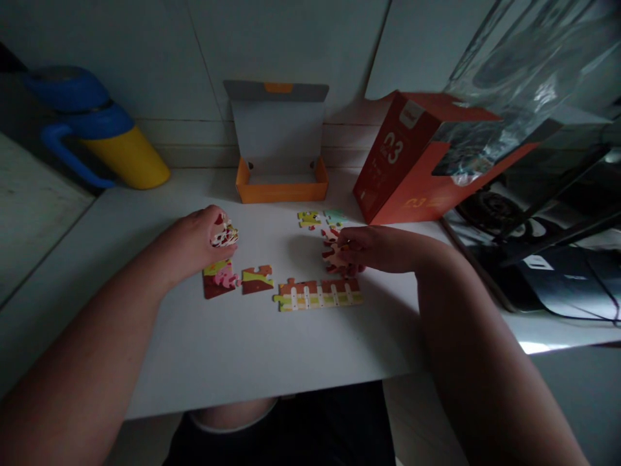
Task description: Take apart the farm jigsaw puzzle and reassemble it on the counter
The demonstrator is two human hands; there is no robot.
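Observation:
My left hand is closed around a small stack of jigsaw puzzle pieces, white, red and yellow at the edges. Just below it on the table lies a piece with a pink figure, beside a brown and green piece. A joined strip with a white fence lies right of those. On the right, my right hand has its fingers bent and pinched on a puzzle piece with dark red patches. Its fingertips are partly hidden. Behind it lie a yellow-green piece and a pale green piece.
An open orange box stands at the back against the wall. Right of it is a tall red box with clear plastic on top. A blue and yellow jug leans at the left. Black equipment fills the right side of the white table.

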